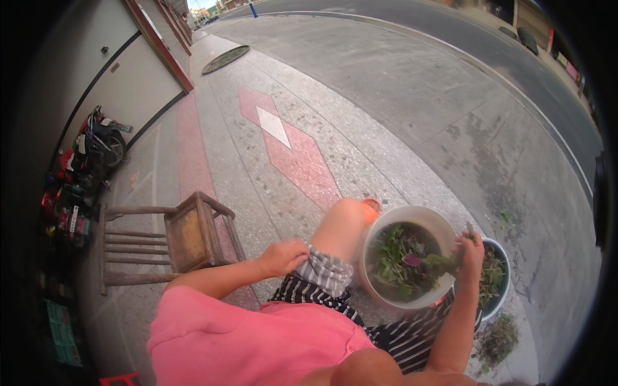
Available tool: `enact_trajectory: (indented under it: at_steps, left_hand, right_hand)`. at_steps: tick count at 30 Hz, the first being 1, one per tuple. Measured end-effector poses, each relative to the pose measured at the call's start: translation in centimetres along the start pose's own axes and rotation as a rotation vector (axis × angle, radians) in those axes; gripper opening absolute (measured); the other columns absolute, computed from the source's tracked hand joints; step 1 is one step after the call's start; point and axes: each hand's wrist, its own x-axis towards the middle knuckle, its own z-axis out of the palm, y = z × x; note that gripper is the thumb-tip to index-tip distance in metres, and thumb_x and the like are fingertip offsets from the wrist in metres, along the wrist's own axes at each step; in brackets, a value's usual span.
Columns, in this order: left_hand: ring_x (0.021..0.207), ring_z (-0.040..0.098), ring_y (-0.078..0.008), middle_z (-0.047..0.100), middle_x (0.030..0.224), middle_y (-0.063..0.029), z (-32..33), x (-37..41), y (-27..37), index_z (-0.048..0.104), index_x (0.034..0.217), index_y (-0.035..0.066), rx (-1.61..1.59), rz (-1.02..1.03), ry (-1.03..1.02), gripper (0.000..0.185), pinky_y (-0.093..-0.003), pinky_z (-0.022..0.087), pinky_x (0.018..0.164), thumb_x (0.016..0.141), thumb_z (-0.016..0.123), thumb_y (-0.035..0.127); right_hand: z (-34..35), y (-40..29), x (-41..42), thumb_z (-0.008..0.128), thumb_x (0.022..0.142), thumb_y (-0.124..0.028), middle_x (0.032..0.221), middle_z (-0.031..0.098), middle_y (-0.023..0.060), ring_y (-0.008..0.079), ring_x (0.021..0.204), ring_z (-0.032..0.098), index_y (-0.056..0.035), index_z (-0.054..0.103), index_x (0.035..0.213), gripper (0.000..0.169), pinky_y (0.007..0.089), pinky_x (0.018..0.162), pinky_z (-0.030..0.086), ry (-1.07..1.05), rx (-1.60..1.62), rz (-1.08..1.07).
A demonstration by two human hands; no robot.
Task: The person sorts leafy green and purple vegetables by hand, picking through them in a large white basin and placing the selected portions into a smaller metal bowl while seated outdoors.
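Note:
My left hand [285, 258] pinches the rolled-up hem of my striped trouser leg [328, 272], at the bent knee. Over the right rim of a large pale plastic bucket [437, 224], my right hand [469, 253] holds a leafy green stem [442, 264], whose leaf hangs inside the bucket. Loose leafy greens [393, 260], one purple leaf [412, 260] among them, fill the lower part of that bucket. Partly hidden behind my right forearm is a blue-rimmed basin [504, 284] with more cut greens [490, 277].
A small wooden chair [190, 236] stands to my left, with parked motorcycles [104, 137] beyond it. An orange slipper [371, 210] is on my foot. A heap of plant scraps [499, 337] lies by the basin. Farther off are a round tray of greens [226, 59] and a road [386, 19].

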Motion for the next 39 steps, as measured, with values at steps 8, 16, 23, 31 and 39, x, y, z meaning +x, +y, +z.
enact_trajectory:
  at_steps: [8, 16, 23, 31, 39]
  left_hand:
    - [0.070, 0.056, -0.0285, 0.055, 0.081, -0.0115, -1.1, 10.0, 0.4, 0.052, 0.092, 0.005, -0.077, 0.061, 0.494, 0.011, -0.0341, 0.046, 0.063, 0.083, 0.056, 0.007]
    - [0.078, 0.059, -0.0314, 0.060, 0.083, -0.0120, 3.8, 19.3, -11.0, 0.056, 0.095, 0.010, 0.011, -0.491, 0.321, 0.016, -0.0391, 0.046, 0.069, 0.084, 0.051, 0.021]
    - [0.089, 0.058, -0.0243, 0.062, 0.092, -0.0114, -0.1, 21.7, -5.6, 0.061, 0.095, 0.005, -0.289, -0.252, -0.008, 0.031, -0.0353, 0.045, 0.080, 0.078, 0.063, 0.031]
    - [0.085, 0.059, -0.0288, 0.062, 0.088, -0.0154, 1.4, 21.2, -3.5, 0.063, 0.090, 0.002, -0.059, -0.095, -0.187, 0.030, -0.0347, 0.046, 0.075, 0.076, 0.064, 0.029]
    - [0.083, 0.061, -0.0281, 0.063, 0.091, -0.0124, 7.0, 27.4, 3.8, 0.061, 0.099, 0.009, 0.012, 0.093, -0.026, 0.022, -0.0359, 0.048, 0.073, 0.084, 0.052, 0.021]
  right_hand:
    - [-0.4, 0.4, 0.2, 0.051, 0.078, -0.005, 0.075, 0.056, 0.0066, 0.0131, 0.054, 0.053, -0.0011, 0.052, 0.097, 0.019, 0.0248, 0.052, 0.045, -0.005, 0.005, -0.010]
    - [0.4, 0.7, 0.1, 0.050, 0.079, -0.004, 0.075, 0.056, 0.0064, 0.0129, 0.055, 0.053, -0.0008, 0.052, 0.097, 0.019, 0.0242, 0.052, 0.045, 0.002, -0.006, 0.038]
    - [0.0, -0.5, -0.3, 0.051, 0.079, -0.005, 0.077, 0.057, 0.0070, 0.0126, 0.056, 0.053, -0.0001, 0.052, 0.099, 0.020, 0.0233, 0.053, 0.044, 0.029, 0.067, -0.003]
    - [-2.8, -1.1, 1.8, 0.053, 0.085, -0.011, 0.079, 0.059, 0.0067, 0.0123, 0.061, 0.055, -0.0009, 0.054, 0.101, 0.019, 0.0232, 0.054, 0.044, 0.085, 0.058, 0.005]
    - [-3.5, -1.2, 0.2, 0.054, 0.087, -0.016, 0.078, 0.060, 0.0054, 0.0110, 0.063, 0.057, -0.0015, 0.060, 0.100, 0.020, 0.0235, 0.054, 0.046, 0.075, 0.099, -0.064]
